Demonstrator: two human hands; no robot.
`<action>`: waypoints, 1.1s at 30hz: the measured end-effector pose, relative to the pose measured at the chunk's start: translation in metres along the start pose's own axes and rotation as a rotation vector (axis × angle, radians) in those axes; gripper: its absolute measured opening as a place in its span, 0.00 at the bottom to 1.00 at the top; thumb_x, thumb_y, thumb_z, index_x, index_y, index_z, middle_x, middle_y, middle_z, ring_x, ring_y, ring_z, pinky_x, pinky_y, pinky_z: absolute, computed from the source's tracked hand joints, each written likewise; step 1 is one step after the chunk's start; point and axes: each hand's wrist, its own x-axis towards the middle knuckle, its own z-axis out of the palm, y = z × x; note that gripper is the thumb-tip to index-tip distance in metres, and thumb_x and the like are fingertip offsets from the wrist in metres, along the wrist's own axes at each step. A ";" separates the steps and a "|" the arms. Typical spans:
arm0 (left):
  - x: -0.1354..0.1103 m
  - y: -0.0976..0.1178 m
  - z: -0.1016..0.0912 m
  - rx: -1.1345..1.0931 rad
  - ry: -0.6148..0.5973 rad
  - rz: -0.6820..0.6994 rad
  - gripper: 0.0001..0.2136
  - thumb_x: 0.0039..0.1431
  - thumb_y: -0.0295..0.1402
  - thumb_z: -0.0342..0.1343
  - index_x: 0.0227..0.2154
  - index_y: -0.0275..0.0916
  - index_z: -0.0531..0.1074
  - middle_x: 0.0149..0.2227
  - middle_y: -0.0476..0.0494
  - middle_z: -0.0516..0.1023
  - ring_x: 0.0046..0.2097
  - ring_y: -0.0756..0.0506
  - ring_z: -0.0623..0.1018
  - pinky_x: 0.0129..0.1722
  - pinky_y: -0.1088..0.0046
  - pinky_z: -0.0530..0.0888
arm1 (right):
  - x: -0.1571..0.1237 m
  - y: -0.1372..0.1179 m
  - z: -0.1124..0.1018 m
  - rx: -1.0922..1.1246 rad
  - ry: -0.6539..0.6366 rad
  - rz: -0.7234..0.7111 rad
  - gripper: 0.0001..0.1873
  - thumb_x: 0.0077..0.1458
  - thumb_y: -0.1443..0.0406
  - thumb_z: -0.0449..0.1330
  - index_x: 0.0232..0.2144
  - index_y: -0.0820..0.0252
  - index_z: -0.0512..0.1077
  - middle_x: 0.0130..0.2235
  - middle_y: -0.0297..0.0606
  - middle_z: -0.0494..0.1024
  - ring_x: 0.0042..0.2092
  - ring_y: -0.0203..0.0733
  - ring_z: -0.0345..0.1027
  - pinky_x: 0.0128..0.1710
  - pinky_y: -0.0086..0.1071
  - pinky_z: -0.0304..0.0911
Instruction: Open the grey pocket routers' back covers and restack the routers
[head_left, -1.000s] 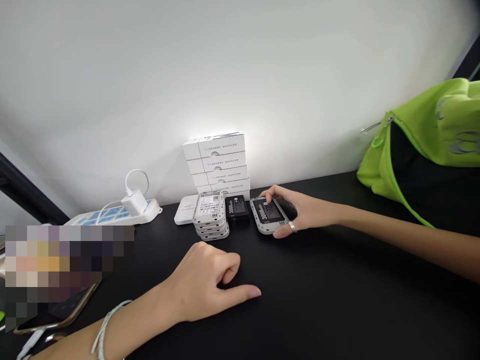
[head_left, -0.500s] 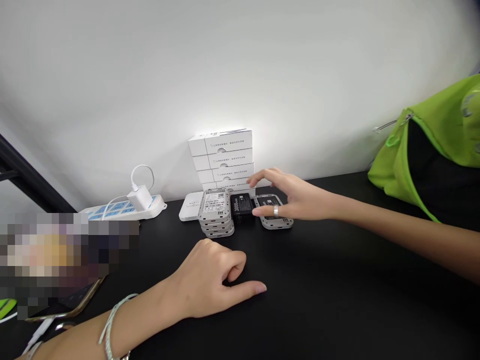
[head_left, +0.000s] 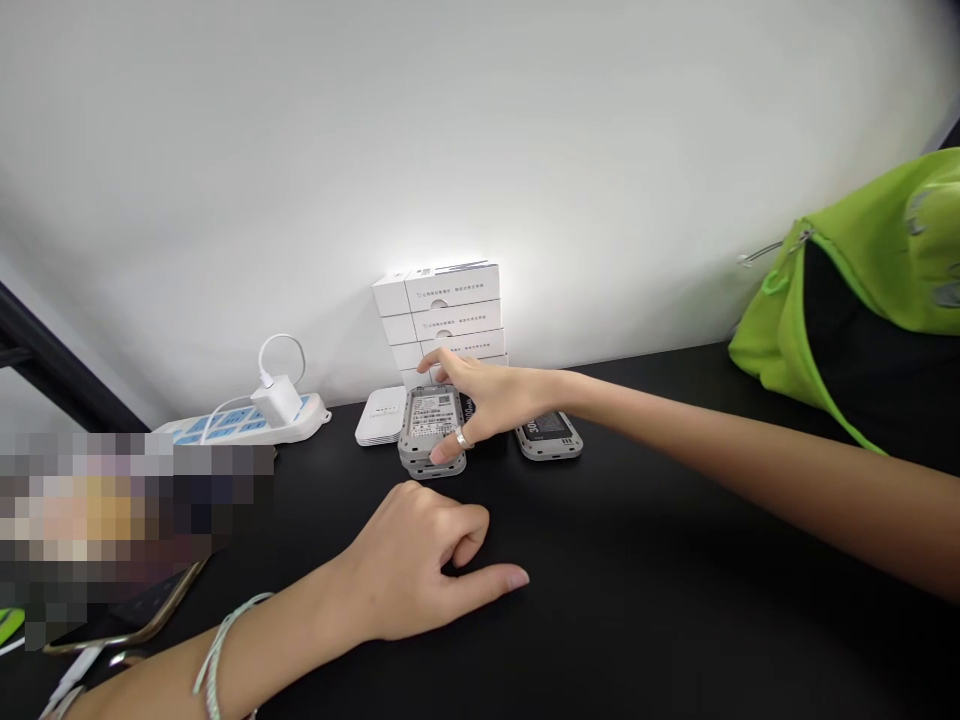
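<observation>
My right hand (head_left: 487, 405), a ring on its thumb, reaches across the black table (head_left: 675, 600) and closes its fingers and thumb around the top grey device of a small stack (head_left: 421, 428). To the hand's right, apart from it, lies a single grey device with a black battery in its open back (head_left: 551, 438). My left hand (head_left: 420, 565) rests on the table nearer to me, fingers curled under, thumb stretched out, holding nothing. A loose black battery seen earlier is hidden behind my right hand.
A pile of white boxes (head_left: 450, 310) stands against the wall behind the stack. A flat white device (head_left: 381, 415) and a power strip (head_left: 240, 420) with a white charger (head_left: 276, 400) lie left. A green bag (head_left: 862, 290) sits far right, a phone (head_left: 127, 620) near left.
My right hand let go of the single device with the battery, moved left over the loose battery and closed on the top of the stack. My left hand stayed still.
</observation>
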 end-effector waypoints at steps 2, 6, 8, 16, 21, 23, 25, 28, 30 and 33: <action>0.000 0.001 0.000 0.001 0.002 -0.007 0.23 0.59 0.45 0.57 0.17 0.38 0.55 0.15 0.57 0.55 0.18 0.54 0.56 0.22 0.76 0.54 | -0.003 0.003 -0.001 0.018 0.018 0.014 0.49 0.39 0.46 0.69 0.56 0.53 0.50 0.57 0.50 0.60 0.59 0.60 0.56 0.53 0.51 0.61; 0.000 0.002 0.000 -0.029 0.034 -0.014 0.23 0.58 0.45 0.58 0.16 0.37 0.56 0.14 0.58 0.54 0.18 0.55 0.56 0.21 0.76 0.54 | -0.028 0.007 -0.001 0.015 0.180 -0.007 0.45 0.37 0.47 0.70 0.52 0.53 0.53 0.55 0.46 0.62 0.58 0.59 0.55 0.54 0.51 0.58; -0.001 0.001 0.000 -0.067 0.076 -0.024 0.24 0.57 0.45 0.58 0.15 0.37 0.55 0.13 0.58 0.54 0.17 0.56 0.56 0.20 0.77 0.55 | -0.050 0.006 0.001 0.016 0.220 0.017 0.42 0.37 0.48 0.70 0.49 0.52 0.54 0.54 0.44 0.62 0.57 0.58 0.55 0.53 0.51 0.58; -0.002 -0.002 0.001 -0.190 0.178 0.009 0.27 0.46 0.48 0.67 0.16 0.38 0.56 0.13 0.58 0.54 0.17 0.56 0.56 0.18 0.78 0.53 | -0.117 -0.008 0.027 0.142 0.137 0.235 0.40 0.36 0.51 0.72 0.48 0.47 0.57 0.46 0.37 0.65 0.47 0.54 0.59 0.42 0.44 0.63; -0.002 -0.002 0.002 -0.193 0.091 0.017 0.28 0.42 0.51 0.68 0.16 0.38 0.57 0.12 0.59 0.55 0.16 0.57 0.56 0.18 0.78 0.53 | -0.114 -0.012 0.038 0.127 0.027 0.267 0.40 0.35 0.50 0.71 0.46 0.50 0.57 0.46 0.37 0.64 0.46 0.52 0.57 0.41 0.43 0.63; -0.002 -0.002 0.002 -0.177 0.070 0.019 0.28 0.42 0.52 0.68 0.16 0.38 0.56 0.12 0.59 0.55 0.16 0.57 0.56 0.18 0.78 0.53 | -0.113 -0.012 0.043 0.112 0.064 0.256 0.37 0.36 0.50 0.70 0.45 0.51 0.58 0.49 0.38 0.63 0.46 0.51 0.57 0.41 0.42 0.63; -0.001 -0.003 0.003 -0.167 0.067 0.024 0.28 0.43 0.52 0.67 0.16 0.38 0.56 0.12 0.59 0.55 0.16 0.57 0.56 0.18 0.78 0.53 | -0.114 -0.012 0.047 0.102 0.081 0.244 0.36 0.36 0.50 0.70 0.44 0.52 0.59 0.51 0.38 0.62 0.46 0.50 0.56 0.42 0.42 0.63; -0.001 -0.003 0.003 -0.178 0.077 0.040 0.28 0.43 0.51 0.67 0.16 0.38 0.57 0.12 0.59 0.55 0.15 0.57 0.57 0.18 0.78 0.53 | -0.113 -0.007 0.046 0.100 0.093 0.212 0.42 0.30 0.45 0.71 0.46 0.50 0.60 0.51 0.38 0.62 0.48 0.52 0.56 0.45 0.45 0.63; -0.001 -0.002 0.003 -0.184 0.079 0.042 0.28 0.43 0.51 0.68 0.16 0.37 0.57 0.12 0.59 0.55 0.15 0.57 0.57 0.18 0.78 0.53 | -0.107 -0.001 0.039 0.084 0.135 0.172 0.41 0.32 0.43 0.70 0.46 0.49 0.61 0.51 0.38 0.63 0.51 0.54 0.57 0.48 0.48 0.61; 0.000 0.000 0.002 -0.176 0.067 0.027 0.28 0.42 0.51 0.68 0.16 0.37 0.56 0.12 0.59 0.55 0.16 0.57 0.58 0.18 0.78 0.54 | -0.089 0.014 0.024 0.025 0.219 0.131 0.33 0.45 0.43 0.64 0.47 0.50 0.62 0.51 0.41 0.65 0.52 0.55 0.58 0.51 0.50 0.59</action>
